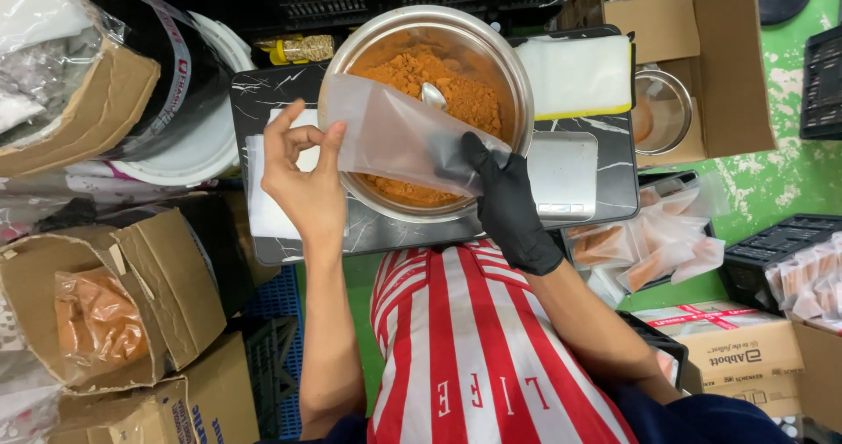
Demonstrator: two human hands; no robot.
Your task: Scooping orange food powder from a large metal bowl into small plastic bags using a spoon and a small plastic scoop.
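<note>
A large steel bowl [517,76] of orange powder [412,71] stands on a black marble-patterned board [272,93], with a metal spoon [433,96] lying in the powder. My bare left hand [303,177] pinches the left edge of a translucent plastic pouch [386,133] held over the bowl. My right hand [504,194], in a black glove, grips the pouch's right end, fingers partly inside it. The pouch looks empty.
A silver scale [561,177] sits right of the bowl, with a stack of white pouches [574,76] behind it. Filled powder pouches [653,242] lie at the right, a small steel bowl [662,111] in a cardboard box, and more boxes [96,312] at left.
</note>
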